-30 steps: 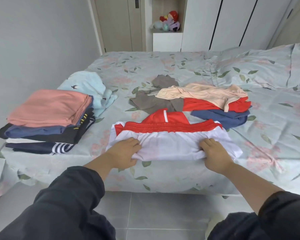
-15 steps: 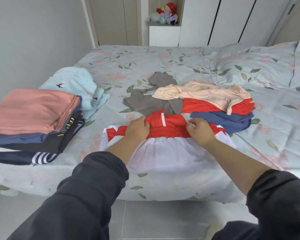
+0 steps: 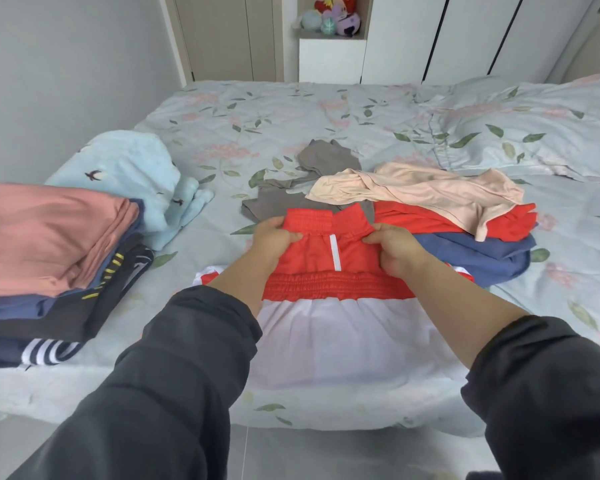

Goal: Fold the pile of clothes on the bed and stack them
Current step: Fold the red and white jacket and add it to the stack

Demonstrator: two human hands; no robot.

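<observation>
A strip of bare bed cover point(image 3: 181, 271) lies open between the folded stack point(image 3: 49, 244) at the left edge and the red and white garment point(image 3: 343, 341) spread along the near edge; the left hand point(image 3: 274, 237) and right hand point(image 3: 399, 251) grip that garment's red far end; just beyond them the grey garment point(image 3: 274, 206) and the heap of peach, red and blue clothes point(image 3: 430, 192) block the middle; a light blue garment point(image 3: 132, 168) crowds the stack's far side; behind all these the cover runs bare to the far edge; the pillow point(image 3: 534, 126) fills the far right corner.
</observation>
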